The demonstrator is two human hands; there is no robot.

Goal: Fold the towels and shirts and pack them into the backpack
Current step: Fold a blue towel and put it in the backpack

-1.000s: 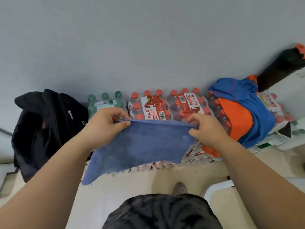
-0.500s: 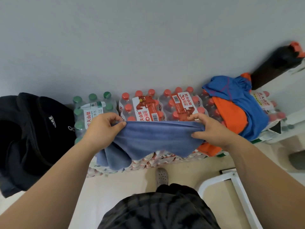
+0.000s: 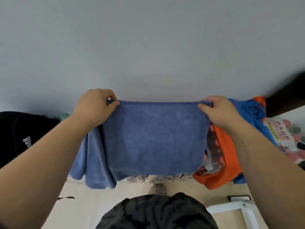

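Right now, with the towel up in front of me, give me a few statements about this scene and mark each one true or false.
1. The left hand and the right hand each pinch the top edge of the blue towel. True.
2. The blue towel is folded small and set down. False: it hangs spread in the air from both hands.
3. The black backpack sits to the left of the towel. True.
4. The orange shirt is packed inside the backpack. False: it lies at the right, beside the blue shirt, outside the bag.
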